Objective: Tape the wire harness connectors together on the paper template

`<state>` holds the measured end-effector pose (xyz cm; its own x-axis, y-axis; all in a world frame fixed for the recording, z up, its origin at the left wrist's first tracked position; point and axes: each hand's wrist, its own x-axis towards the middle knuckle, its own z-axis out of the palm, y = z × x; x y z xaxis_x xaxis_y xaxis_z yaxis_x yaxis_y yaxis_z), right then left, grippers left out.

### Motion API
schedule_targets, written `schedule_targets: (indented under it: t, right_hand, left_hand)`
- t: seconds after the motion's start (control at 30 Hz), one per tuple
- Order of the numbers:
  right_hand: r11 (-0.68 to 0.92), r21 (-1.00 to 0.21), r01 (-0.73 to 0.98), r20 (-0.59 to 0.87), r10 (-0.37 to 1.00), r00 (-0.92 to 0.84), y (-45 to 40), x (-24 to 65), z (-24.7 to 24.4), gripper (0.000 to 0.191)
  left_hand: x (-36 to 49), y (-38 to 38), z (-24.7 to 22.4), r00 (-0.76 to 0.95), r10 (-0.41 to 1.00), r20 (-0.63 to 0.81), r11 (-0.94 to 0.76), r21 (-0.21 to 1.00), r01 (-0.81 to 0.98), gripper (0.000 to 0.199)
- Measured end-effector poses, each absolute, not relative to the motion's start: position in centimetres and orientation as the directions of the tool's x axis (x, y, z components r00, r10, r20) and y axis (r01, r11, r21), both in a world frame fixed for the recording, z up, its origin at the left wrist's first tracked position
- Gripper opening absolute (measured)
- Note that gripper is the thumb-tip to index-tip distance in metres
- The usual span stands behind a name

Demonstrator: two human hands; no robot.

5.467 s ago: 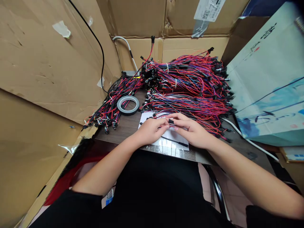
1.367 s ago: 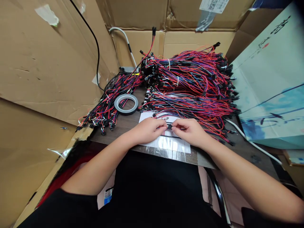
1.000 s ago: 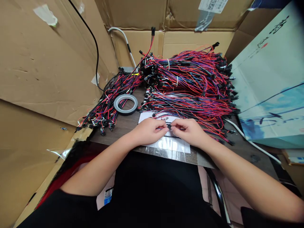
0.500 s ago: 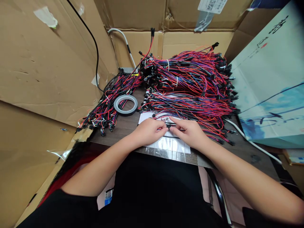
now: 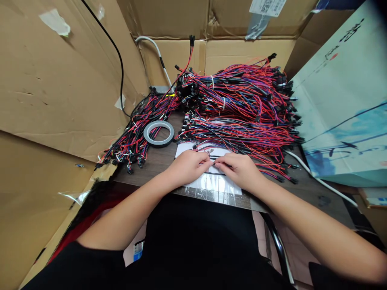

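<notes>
Over a white sheet [image 5: 219,186] at the table's front edge, my two hands almost meet at the fingertips. My left hand [image 5: 190,167] is closed, thumb and forefinger pinching a thin dark wire harness. From the other side my right hand [image 5: 242,169] pinches the same dark strand, its fingers closed and curled. The small black piece between the fingertips is mostly covered. A black cable length [image 5: 216,173] runs across the sheet just below the fingers. Directly behind the hands lies a row of red, blue and black wire harnesses [image 5: 238,131] with black connectors.
A roll of tape [image 5: 147,135] lies flat to the left. Beyond it spreads a loose heap of harnesses [image 5: 142,131]. Tied bundles [image 5: 248,86] are piled at the back. Cardboard walls [image 5: 60,80] and a pale printed panel [image 5: 347,121] enclose the table; a white cable [image 5: 320,179] crosses its right side.
My right forefinger, raised before, has come down and curled in against the thumb. The black piece between the hands now shows less. My left hand stays nearly in place.
</notes>
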<state>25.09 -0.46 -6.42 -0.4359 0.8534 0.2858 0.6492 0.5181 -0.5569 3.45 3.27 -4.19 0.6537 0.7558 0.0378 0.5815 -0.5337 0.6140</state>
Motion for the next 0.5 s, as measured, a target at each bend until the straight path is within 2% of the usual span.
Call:
schedule_targets:
  t: [0.1,0.4,0.5]
  right_hand:
    - [0.508,-0.543,0.668,0.263,0.859,-0.439,-0.52,24.95,-6.39,0.022]
    - [0.517,-0.539,0.665,0.252,0.852,-0.458,-0.65,24.94,-6.05,0.023]
    - [0.542,-0.527,0.655,0.280,0.838,-0.468,-0.94,25.03,-5.94,0.019]
  left_hand:
    - [3.30,3.18,-4.38,0.656,0.751,0.071,-0.548,0.621,0.561,0.017]
    - [3.49,3.60,-4.23,0.726,0.687,0.016,-0.613,0.548,0.569,0.022]
    - [3.62,3.95,-3.65,0.738,0.675,-0.021,-0.583,0.598,0.550,0.021]
